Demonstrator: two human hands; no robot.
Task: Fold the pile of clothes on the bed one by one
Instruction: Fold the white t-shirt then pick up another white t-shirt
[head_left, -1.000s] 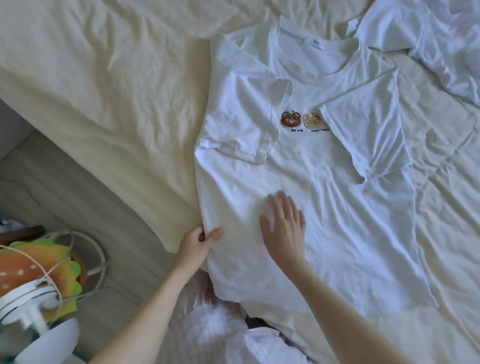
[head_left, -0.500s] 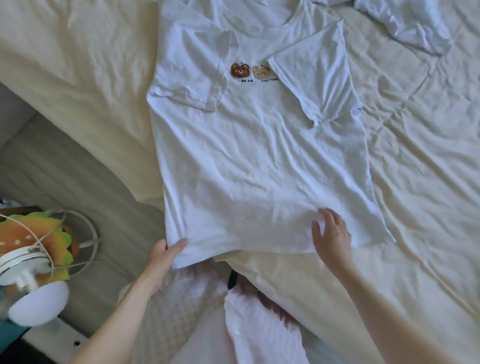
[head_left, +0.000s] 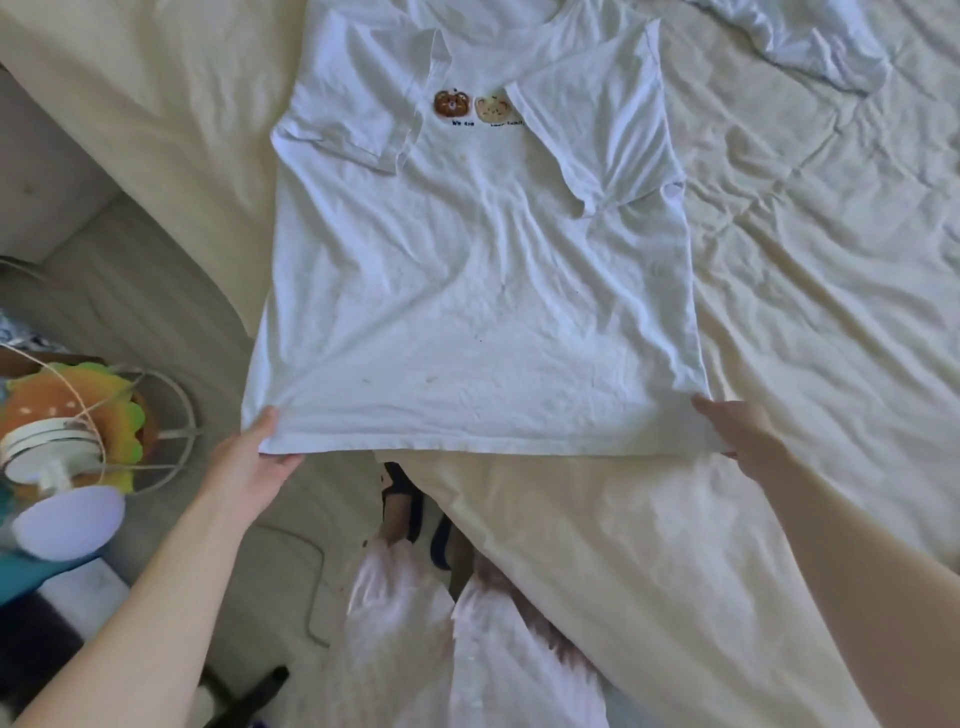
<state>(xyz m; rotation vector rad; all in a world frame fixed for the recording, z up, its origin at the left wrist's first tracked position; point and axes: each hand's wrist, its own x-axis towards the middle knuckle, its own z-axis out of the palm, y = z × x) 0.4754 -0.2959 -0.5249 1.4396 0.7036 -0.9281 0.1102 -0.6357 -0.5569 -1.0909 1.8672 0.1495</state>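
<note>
**Both hands at the hem of a white T-shirt on the bed**

Nearest the camera, pale pink trouser legs (head_left: 410, 639) and a foot in a dark sandal (head_left: 402, 506) stand on the floor beside the bed's corner. To the left, on the floor side, sit a burger-shaped cushion (head_left: 62, 410) and a small white fan (head_left: 57, 467) with a thin cord looped over it.

The left hand (head_left: 249, 462) pinches the left bottom corner of the T-shirt (head_left: 467, 322), thumb on top of the cloth and fingers curled beneath the hem. The right hand (head_left: 737, 431) is at the right bottom corner; its thumb lies along the hem and the cloth seems to run under its fingers, but how tightly it grips cannot be told. Between the two hands the hem is stretched nearly straight, and its left part overhangs the edge of the bed.

The T-shirt lies face up on the cream sheet (head_left: 805, 312), body spread flat, both short sleeves folded inward over the chest. Between the sleeves shows a small print of two bear faces (head_left: 472, 104) with a line of tiny lettering below.

Farthest away, at the upper right, another white garment (head_left: 810, 47) lies crumpled on the sheet, well apart from the T-shirt.
</note>
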